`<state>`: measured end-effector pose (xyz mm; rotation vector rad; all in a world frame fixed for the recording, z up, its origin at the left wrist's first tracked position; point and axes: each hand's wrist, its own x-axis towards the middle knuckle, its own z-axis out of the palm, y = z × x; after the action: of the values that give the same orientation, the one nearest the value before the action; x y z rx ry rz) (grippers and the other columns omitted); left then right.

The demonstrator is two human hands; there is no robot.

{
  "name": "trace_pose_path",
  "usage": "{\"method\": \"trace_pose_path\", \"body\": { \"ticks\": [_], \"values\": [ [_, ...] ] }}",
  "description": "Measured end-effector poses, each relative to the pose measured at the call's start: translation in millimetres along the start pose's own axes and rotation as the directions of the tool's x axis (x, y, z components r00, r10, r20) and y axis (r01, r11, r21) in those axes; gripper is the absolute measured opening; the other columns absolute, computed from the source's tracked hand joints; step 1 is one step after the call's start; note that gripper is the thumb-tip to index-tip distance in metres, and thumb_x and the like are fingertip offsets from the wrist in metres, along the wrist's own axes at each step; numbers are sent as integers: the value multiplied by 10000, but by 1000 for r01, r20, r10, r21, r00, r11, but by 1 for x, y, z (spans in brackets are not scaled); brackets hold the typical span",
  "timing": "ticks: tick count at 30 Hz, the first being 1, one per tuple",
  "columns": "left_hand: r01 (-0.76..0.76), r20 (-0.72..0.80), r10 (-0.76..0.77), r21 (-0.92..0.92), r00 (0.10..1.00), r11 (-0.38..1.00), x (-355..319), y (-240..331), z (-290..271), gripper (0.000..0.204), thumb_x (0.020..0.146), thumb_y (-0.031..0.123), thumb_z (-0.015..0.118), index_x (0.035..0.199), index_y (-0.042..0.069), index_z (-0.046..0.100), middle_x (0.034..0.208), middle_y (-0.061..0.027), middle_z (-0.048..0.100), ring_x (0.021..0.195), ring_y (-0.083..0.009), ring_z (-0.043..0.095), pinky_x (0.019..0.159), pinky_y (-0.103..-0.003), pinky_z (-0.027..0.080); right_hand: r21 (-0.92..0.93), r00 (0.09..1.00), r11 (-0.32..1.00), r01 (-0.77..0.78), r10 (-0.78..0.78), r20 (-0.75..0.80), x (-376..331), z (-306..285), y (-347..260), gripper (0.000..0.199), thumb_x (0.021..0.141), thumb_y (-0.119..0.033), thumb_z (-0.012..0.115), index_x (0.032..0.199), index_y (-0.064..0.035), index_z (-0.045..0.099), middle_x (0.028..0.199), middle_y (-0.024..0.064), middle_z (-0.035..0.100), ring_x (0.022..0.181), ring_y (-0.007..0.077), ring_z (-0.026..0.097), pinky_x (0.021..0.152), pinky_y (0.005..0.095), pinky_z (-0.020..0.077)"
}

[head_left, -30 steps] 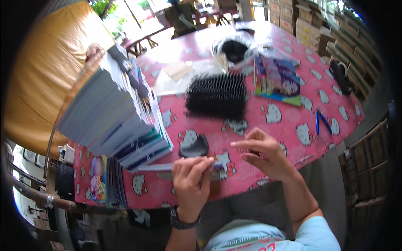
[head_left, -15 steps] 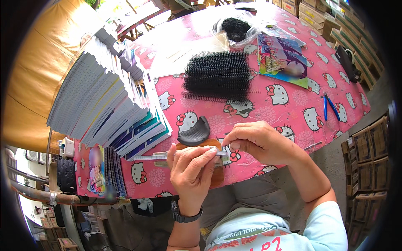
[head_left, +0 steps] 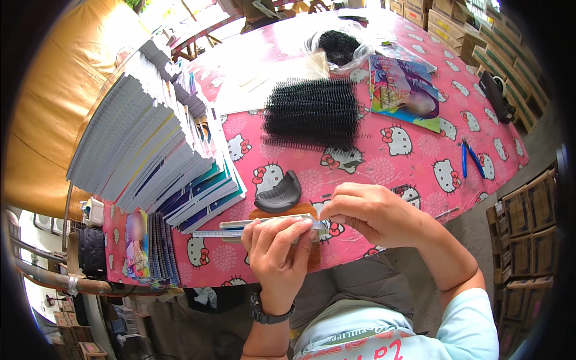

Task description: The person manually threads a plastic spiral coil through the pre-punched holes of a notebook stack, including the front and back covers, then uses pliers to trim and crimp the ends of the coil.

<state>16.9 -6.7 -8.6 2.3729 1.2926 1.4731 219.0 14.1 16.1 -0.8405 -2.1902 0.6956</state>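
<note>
My left hand [head_left: 277,247] is closed round a thin notebook [head_left: 211,233], held edge-on over a wooden board [head_left: 300,209] at the table's near edge. A narrow pale bar [head_left: 240,224] lies on the board just behind it. At the notebook's right end, the fingers of my right hand [head_left: 375,213] are pinched together; what they grip, if anything, is too small to make out. Behind the board sits a black curved, ribbed block [head_left: 279,193]. Farther back lies a heap of black spiral binding coils [head_left: 312,111].
A tall row of unbound notebooks [head_left: 135,144] leans at the left, with bound ones [head_left: 163,249] below. Blue-handled cutters [head_left: 472,162] lie at the right. Colourful printed covers [head_left: 405,96] and a clear bag [head_left: 363,51] holding black coils are at the back of the pink-covered table [head_left: 384,162].
My left hand has shifted slightly down and the notebook's left end has dropped, showing the pale bar behind it. My right hand stays pinched near the notebook's end, almost in place.
</note>
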Motion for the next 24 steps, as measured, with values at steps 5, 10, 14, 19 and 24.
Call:
{"method": "trace_pose_path", "body": {
  "ticks": [5,10,14,19,24],
  "values": [
    [52,1,-52,-22,999,998,3,8,0,217,735,164,751,937,142,675,911,3,653,859,-172,593,903,-395,349,106,991,988,-114,106,79,-1,1,-9,275,812,-83,638,1068,-52,541,858,139,586,809,326,607,665,422,480],
    [-48,182,32,83,983,995,-3,5,-4,268,728,204,738,987,228,675,919,58,615,868,-134,560,1015,-478,145,195,977,966,-169,139,161,0,-8,-16,352,852,-179,639,1152,-70,492,717,154,605,652,331,615,619,409,486],
    [-62,239,27,143,971,988,-5,1,-8,252,736,192,730,978,233,675,912,78,604,850,-131,552,989,-454,183,225,963,954,-201,150,222,20,-18,2,188,887,-131,578,1055,-48,560,713,148,632,652,312,629,606,395,484],
    [-97,214,69,126,974,987,-2,0,-6,215,746,199,722,951,241,672,895,88,597,851,-127,546,945,-435,212,-211,902,890,-404,427,72,69,25,79,492,860,-342,631,1242,-70,480,1097,199,604,951,343,621,844,425,495],
    [-76,231,41,147,972,986,-3,7,-5,207,774,216,702,972,240,646,897,85,599,836,-133,535,918,-426,219,-230,946,917,-324,315,-78,80,92,111,477,750,-133,707,1159,-74,469,1086,171,493,1031,366,536,862,444,481]
  ]
}}
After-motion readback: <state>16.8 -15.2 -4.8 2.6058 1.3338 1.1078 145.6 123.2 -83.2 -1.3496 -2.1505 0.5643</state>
